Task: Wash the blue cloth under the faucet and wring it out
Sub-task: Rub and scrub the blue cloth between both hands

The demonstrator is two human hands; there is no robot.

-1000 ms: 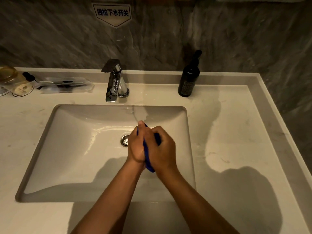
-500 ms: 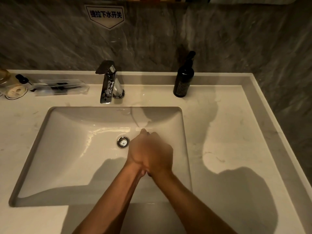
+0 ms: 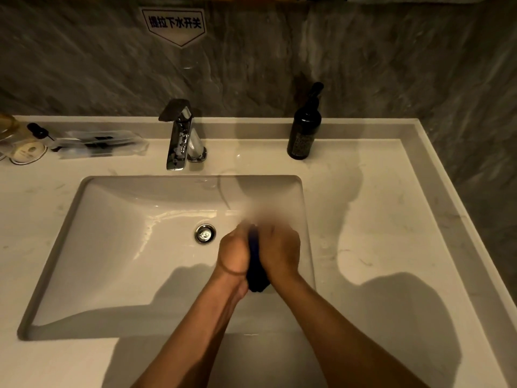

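The blue cloth (image 3: 256, 271) is bunched into a dark roll, squeezed between both hands over the right half of the white sink basin (image 3: 112, 247). My left hand (image 3: 234, 254) grips it from the left and my right hand (image 3: 279, 252) from the right, palms facing each other. Only a strip of cloth between the hands and a lump below the wrists shows. The fingertips are blurred. The chrome faucet (image 3: 180, 135) stands at the back of the basin, well left of the hands; no water stream is visible from it.
The drain plug (image 3: 205, 233) lies just left of my hands. A black pump bottle (image 3: 305, 127) stands on the counter at the back right. Wrapped toiletries (image 3: 98, 142) and small jars (image 3: 26, 148) sit at the back left. A marble wall rises behind the counter.
My hands have turned against each other around the cloth; half a second ago they covered it fully, and now its blue roll shows between and below them again.
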